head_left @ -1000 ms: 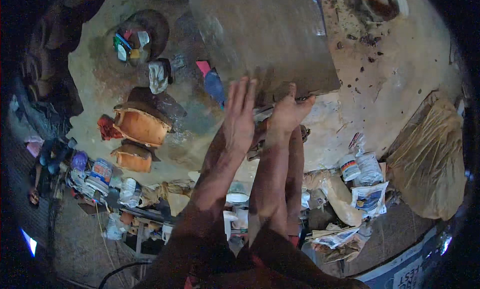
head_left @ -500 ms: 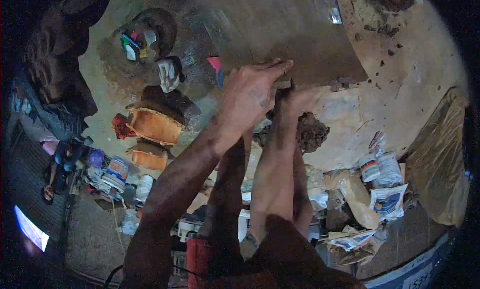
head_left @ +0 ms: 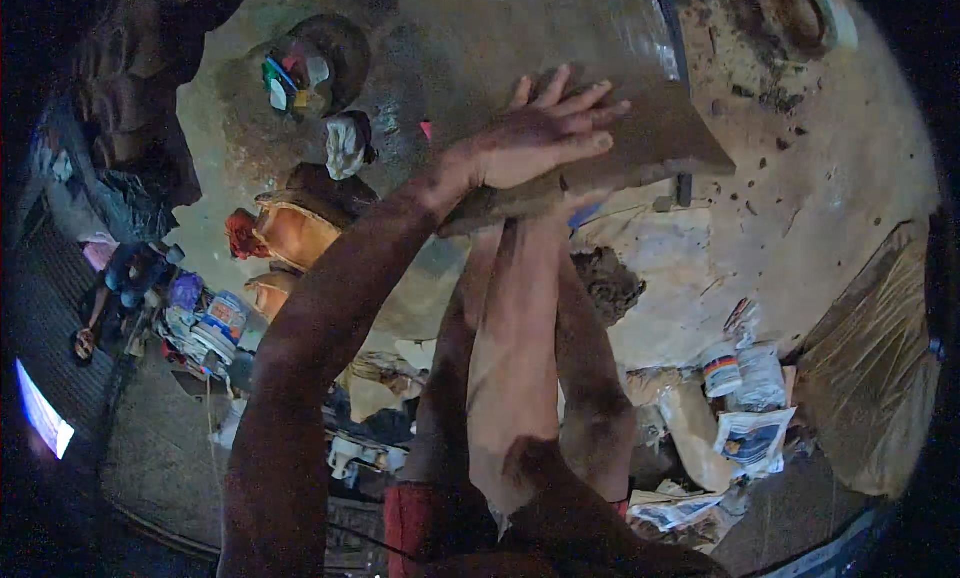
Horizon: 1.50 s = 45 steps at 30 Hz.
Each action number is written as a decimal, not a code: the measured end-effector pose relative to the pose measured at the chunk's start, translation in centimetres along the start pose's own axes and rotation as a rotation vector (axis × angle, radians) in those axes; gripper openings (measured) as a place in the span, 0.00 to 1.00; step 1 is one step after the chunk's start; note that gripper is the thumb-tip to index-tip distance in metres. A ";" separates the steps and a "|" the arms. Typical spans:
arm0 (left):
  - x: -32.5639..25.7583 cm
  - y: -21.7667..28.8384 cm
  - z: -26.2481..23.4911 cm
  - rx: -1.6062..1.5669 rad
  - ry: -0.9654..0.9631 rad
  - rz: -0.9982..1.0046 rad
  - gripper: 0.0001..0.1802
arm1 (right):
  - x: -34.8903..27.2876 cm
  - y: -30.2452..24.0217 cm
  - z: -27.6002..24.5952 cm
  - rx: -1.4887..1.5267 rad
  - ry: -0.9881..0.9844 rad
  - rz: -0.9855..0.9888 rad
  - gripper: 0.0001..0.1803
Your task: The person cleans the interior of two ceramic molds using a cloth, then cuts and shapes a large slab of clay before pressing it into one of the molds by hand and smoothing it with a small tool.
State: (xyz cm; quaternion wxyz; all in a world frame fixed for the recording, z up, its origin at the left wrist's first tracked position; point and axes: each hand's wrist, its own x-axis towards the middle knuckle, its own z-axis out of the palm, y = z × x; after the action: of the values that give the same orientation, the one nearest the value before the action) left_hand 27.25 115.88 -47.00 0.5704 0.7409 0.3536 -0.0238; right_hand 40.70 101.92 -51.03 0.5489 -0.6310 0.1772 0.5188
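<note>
A large grey-brown stone slab [head_left: 560, 38] fills the upper middle of the head view, tilted, with its lower edge toward me. My left hand [head_left: 545, 133] lies flat on the slab's top face near that edge, fingers spread and pointing right. My right forearm rises from below, and my right hand [head_left: 585, 203] sits under the slab's lower edge, mostly hidden by the slab, with only a fingertip or two showing. Both hands are smeared with grey dirt.
On the dusty floor below lie a lump of grey mortar [head_left: 605, 283], orange sacks [head_left: 300, 233], a dark bowl of colourful bits [head_left: 300, 68], tubs and bottles [head_left: 215, 323], printed bags [head_left: 750, 378] and a brown sheet [head_left: 870, 378].
My left hand has turned from pointing up along the slab's edge to lying flat across its top. My right hand has slid beneath the edge. The slab looms larger and nearer.
</note>
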 end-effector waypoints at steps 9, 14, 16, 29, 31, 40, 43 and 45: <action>-6.0 12.8 -6.0 -0.085 0.147 0.036 0.39 | -14.7 -8.7 -2.6 -0.323 -0.128 0.049 0.38; -13.9 16.8 -3.3 -0.464 0.241 0.035 0.41 | -20.9 -11.1 -1.7 -0.477 -0.216 0.055 0.37; -17.2 17.3 1.4 -0.583 0.288 0.031 0.41 | -22.8 -10.6 -0.5 -0.531 -0.270 0.050 0.37; -36.5 12.6 8.7 -0.969 0.885 -0.199 0.46 | -33.1 6.1 7.1 -0.870 -0.582 0.113 0.35; -37.2 9.5 9.4 -1.004 1.037 -0.173 0.45 | -34.2 9.5 8.4 -0.916 -0.639 0.130 0.35; -42.9 -5.8 7.9 -0.928 1.604 -0.082 0.40 | -33.2 25.8 13.6 -0.947 -0.884 0.131 0.34; -45.5 -9.6 9.1 -1.026 1.708 -0.129 0.38 | -36.4 30.8 16.0 -1.073 -0.938 0.124 0.32; -47.9 -10.6 11.0 -1.124 1.727 -0.170 0.38 | -38.9 33.5 16.3 -1.147 -0.970 0.089 0.33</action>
State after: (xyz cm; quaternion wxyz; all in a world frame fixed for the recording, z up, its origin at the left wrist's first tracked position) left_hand -10.44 83.69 -38.60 0.3823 0.1046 0.6537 0.6446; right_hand -8.87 91.55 -32.73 0.1292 -0.5111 -0.3571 0.7711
